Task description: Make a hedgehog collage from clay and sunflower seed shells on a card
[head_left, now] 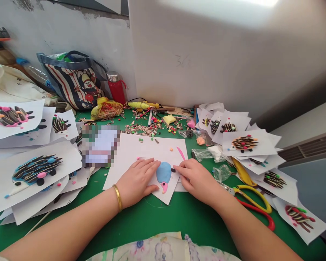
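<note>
Left hand: the hand (137,179) lies open and palm down, fingers together, over the left part of the card (165,198), its fingertips at the edge of the blue clay (163,172)
Right hand: the hand (197,177) is half curled at the card's right side, fingertips just beside the black dot (173,170); I cannot tell whether they pinch anything
Clay figure: blue body on the card between the hands, pink snout (164,187) at its near end, black dot at its right edge
Under the card: a white sheet (127,152) on the green table (152,224), with green beads (140,140) near its far edge and a pink strip (180,153) at its right
Left side: a blurred-out phone (103,145) and finished cards (67,145), overlapping, several bearing seed-covered hedgehogs
Right side: scissors (254,199) with yellow and red handles, clear bags (222,172), more hedgehog cards (256,143)
Far side: scattered seeds (139,129), yellow clay (168,119), a red flask (116,90) beside a striped bag (73,81)
</note>
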`<action>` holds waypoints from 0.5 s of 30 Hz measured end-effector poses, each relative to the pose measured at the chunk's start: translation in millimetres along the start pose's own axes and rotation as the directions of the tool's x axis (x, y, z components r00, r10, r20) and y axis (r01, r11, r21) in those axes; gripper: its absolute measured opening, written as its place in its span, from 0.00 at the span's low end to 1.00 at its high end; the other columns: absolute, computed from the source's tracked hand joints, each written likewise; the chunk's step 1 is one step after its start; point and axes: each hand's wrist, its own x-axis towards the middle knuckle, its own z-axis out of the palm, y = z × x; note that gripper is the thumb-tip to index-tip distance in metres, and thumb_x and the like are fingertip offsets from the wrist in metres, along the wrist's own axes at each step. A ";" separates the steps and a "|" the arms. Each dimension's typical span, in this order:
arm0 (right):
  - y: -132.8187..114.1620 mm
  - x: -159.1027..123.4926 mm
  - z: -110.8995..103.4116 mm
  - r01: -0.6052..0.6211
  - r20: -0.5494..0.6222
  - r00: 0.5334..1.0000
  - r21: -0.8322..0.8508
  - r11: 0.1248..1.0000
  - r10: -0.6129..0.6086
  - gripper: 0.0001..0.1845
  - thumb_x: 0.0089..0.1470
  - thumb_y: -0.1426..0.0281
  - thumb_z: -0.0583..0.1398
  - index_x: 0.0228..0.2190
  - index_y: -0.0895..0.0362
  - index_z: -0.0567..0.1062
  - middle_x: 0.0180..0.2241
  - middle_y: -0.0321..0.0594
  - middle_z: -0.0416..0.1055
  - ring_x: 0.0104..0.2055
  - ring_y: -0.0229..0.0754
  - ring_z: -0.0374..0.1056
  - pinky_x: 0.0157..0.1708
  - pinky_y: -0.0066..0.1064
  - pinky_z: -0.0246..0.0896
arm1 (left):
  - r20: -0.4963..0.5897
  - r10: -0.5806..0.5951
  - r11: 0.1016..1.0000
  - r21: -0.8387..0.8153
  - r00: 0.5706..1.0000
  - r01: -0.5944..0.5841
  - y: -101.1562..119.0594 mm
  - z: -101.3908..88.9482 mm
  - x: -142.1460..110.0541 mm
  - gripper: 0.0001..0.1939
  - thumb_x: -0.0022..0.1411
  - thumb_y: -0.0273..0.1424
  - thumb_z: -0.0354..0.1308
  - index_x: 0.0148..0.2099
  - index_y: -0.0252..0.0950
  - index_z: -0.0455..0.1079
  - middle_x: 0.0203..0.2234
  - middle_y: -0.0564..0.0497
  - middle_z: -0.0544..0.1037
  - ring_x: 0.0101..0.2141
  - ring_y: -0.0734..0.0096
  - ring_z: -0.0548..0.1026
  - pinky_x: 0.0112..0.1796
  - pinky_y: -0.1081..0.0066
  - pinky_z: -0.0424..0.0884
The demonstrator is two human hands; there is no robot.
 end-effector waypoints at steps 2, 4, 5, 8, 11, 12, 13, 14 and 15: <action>2.3 -0.6 -3.1 -0.020 -0.009 1.000 0.009 1.000 0.020 0.19 0.60 0.76 0.54 0.50 0.55 0.75 0.41 0.45 0.71 0.44 0.47 0.64 0.47 0.39 0.62 | 0.009 0.000 1.000 0.010 1.000 0.000 0.1 -0.3 0.2 0.37 0.62 0.41 0.61 0.68 0.35 0.53 0.61 0.39 0.67 0.61 0.51 0.64 0.59 0.51 0.60; 3.2 -1.2 -4.9 -0.022 0.003 1.000 0.000 1.000 0.022 0.19 0.60 0.75 0.54 0.49 0.54 0.76 0.40 0.45 0.72 0.43 0.46 0.64 0.45 0.39 0.63 | 0.013 -0.001 1.000 0.016 1.000 0.000 0.2 -0.8 0.5 0.37 0.62 0.41 0.61 0.67 0.34 0.54 0.61 0.39 0.67 0.61 0.50 0.64 0.59 0.51 0.60; 2.9 -1.5 -5.2 -0.015 0.016 1.000 -0.005 1.000 0.015 0.18 0.60 0.75 0.54 0.49 0.54 0.76 0.40 0.45 0.72 0.43 0.46 0.64 0.45 0.39 0.63 | 0.015 -0.001 1.000 0.016 1.000 0.001 0.3 -1.0 0.6 0.37 0.62 0.41 0.61 0.67 0.34 0.54 0.61 0.39 0.67 0.61 0.50 0.64 0.59 0.52 0.60; 0.6 -1.7 -3.6 0.010 0.057 0.998 -0.045 0.999 -0.008 0.19 0.60 0.74 0.54 0.51 0.54 0.75 0.39 0.45 0.72 0.43 0.46 0.64 0.45 0.39 0.62 | 0.011 0.000 1.000 0.018 1.000 0.000 0.4 -1.5 0.8 0.37 0.62 0.41 0.61 0.67 0.34 0.54 0.61 0.39 0.67 0.61 0.51 0.64 0.59 0.52 0.60; -1.4 -1.5 -1.8 0.029 0.094 0.995 -0.095 0.995 -0.020 0.20 0.60 0.74 0.55 0.52 0.55 0.75 0.38 0.45 0.72 0.42 0.47 0.63 0.46 0.40 0.61 | 0.007 0.006 1.000 0.019 1.000 -0.006 0.4 -1.5 0.7 0.37 0.62 0.41 0.61 0.67 0.34 0.54 0.61 0.39 0.67 0.61 0.51 0.64 0.59 0.52 0.60; -1.6 -1.5 -1.8 0.030 0.099 0.995 -0.102 0.994 -0.020 0.20 0.60 0.74 0.55 0.52 0.55 0.75 0.38 0.45 0.72 0.42 0.47 0.63 0.46 0.40 0.60 | 0.007 0.007 1.000 0.021 1.000 -0.007 0.3 -1.5 0.7 0.37 0.62 0.40 0.61 0.67 0.34 0.54 0.61 0.39 0.67 0.61 0.51 0.64 0.60 0.52 0.60; -1.7 -1.5 -2.0 0.026 0.097 0.995 -0.104 0.994 -0.016 0.19 0.60 0.74 0.55 0.52 0.55 0.75 0.38 0.45 0.72 0.43 0.47 0.63 0.46 0.40 0.60 | 0.009 0.007 1.000 0.023 1.000 -0.007 0.4 -1.4 0.7 0.37 0.62 0.40 0.62 0.67 0.34 0.54 0.61 0.39 0.67 0.61 0.51 0.64 0.59 0.52 0.60; -1.6 -1.6 -2.4 0.019 0.087 0.996 -0.100 0.995 -0.011 0.19 0.60 0.74 0.55 0.51 0.55 0.75 0.39 0.45 0.72 0.43 0.47 0.63 0.46 0.40 0.60 | 0.011 0.006 1.000 0.026 1.000 -0.007 0.4 -1.4 0.7 0.37 0.62 0.41 0.62 0.67 0.34 0.54 0.61 0.39 0.67 0.61 0.51 0.64 0.59 0.52 0.60; -1.4 -1.7 -2.9 0.011 0.073 0.997 -0.093 0.996 -0.004 0.19 0.60 0.74 0.54 0.51 0.55 0.75 0.39 0.45 0.72 0.43 0.47 0.63 0.46 0.40 0.60 | 0.014 0.005 1.000 0.029 1.000 -0.005 0.4 -1.4 0.7 0.37 0.62 0.41 0.62 0.67 0.34 0.54 0.61 0.39 0.67 0.61 0.51 0.64 0.59 0.52 0.60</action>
